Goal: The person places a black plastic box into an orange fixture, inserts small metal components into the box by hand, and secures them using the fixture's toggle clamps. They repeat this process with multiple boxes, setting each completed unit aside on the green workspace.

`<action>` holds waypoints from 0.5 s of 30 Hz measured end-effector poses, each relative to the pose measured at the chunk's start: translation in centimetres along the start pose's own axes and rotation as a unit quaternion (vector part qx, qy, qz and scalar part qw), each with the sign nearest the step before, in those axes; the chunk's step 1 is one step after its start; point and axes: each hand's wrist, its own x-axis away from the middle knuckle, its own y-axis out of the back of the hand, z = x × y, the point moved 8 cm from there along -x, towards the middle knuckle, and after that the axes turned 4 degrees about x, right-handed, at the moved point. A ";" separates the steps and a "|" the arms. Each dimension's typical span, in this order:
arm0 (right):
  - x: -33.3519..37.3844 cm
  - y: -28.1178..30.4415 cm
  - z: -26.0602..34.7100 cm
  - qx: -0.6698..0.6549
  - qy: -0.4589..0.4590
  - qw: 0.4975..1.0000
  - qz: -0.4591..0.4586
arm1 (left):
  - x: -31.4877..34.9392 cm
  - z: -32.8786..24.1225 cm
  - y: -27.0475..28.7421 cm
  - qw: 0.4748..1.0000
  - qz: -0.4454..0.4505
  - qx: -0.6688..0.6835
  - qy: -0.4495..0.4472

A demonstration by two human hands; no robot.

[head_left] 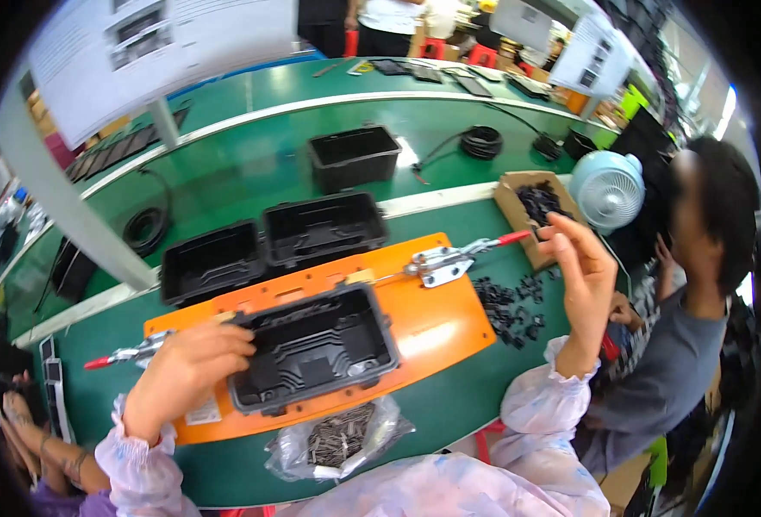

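A black rectangular plastic box [320, 345], open at the top, sits on an orange fixture plate [439, 332]. My left hand [193, 366] is over the box's left end, its fingers bent at the rim and partly apart; whether they touch the wall is unclear. Beyond that hand lies a toggle clamp with a red handle [109, 360]. My right hand [583, 276] is raised beside the red handle tip of the right toggle clamp [441, 264]. Its thumb and fingers are curved and apart, with nothing visible between them.
Two black boxes [324, 228] stand behind the plate, another [355, 158] farther back. Small black parts [510, 310] lie to the right, near a cardboard box [518, 207] and a fan [609, 189]. A plastic bag of metal pins [342, 435] lies in front. A co-worker [673, 345] sits right.
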 end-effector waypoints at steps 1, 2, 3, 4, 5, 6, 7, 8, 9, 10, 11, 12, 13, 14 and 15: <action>0.6 0.7 -1.1 0.060 -0.024 0.998 0.000 | 0.2 -0.4 -0.3 1.000 0.005 -0.007 0.017; 1.2 0.7 -2.8 0.116 -0.050 0.992 0.006 | 0.4 -1.0 -0.5 1.000 0.005 -0.003 0.008; 1.9 0.6 -3.8 0.196 -0.072 0.978 0.013 | 0.3 -1.3 -0.6 0.999 0.008 -0.043 0.021; 2.5 0.4 -4.9 0.273 -0.094 0.957 0.021 | 0.4 -1.5 -0.7 0.996 0.009 -0.084 0.036; 3.0 -0.3 -6.5 0.322 -0.073 0.942 0.057 | 0.8 -1.5 -0.9 0.994 0.004 -0.090 0.059; 3.4 -1.0 -7.8 0.369 -0.053 0.923 0.095 | 0.7 -2.1 -1.0 0.995 0.003 -0.086 0.052; 4.0 -1.4 -8.3 0.406 -0.035 0.907 0.105 | 0.6 -2.3 -0.9 0.994 -0.012 -0.087 0.065; 4.4 -2.5 -8.5 0.437 -0.015 0.892 0.117 | 0.8 -2.4 -0.8 0.992 -0.026 -0.093 0.083; 4.8 -3.3 -9.2 0.455 -0.028 0.877 0.149 | 1.0 -2.8 -0.9 0.990 -0.046 -0.100 0.089; 5.0 -4.0 -9.7 0.452 -0.033 0.874 0.176 | 1.2 -3.5 -1.6 0.990 -0.046 -0.099 0.088; 5.1 -4.5 -10.3 0.439 -0.019 0.879 0.183 | 1.5 -4.6 -1.7 0.989 -0.067 -0.100 0.091; 5.1 -5.0 -10.8 0.426 -0.005 0.884 0.190 | 1.7 -5.5 -1.7 0.987 -0.090 -0.099 0.094; 4.9 -5.0 -11.1 0.425 -0.004 0.884 0.192 | 1.7 -6.8 -2.0 0.992 -0.085 -0.079 0.054; 4.6 -5.4 -11.2 0.372 -0.011 0.908 0.191 | 1.8 -8.6 -2.1 0.993 -0.096 -0.056 0.045; 4.3 -5.8 -11.2 0.317 -0.017 0.929 0.190 | 2.9 -9.4 -3.1 0.997 -0.080 -0.008 0.001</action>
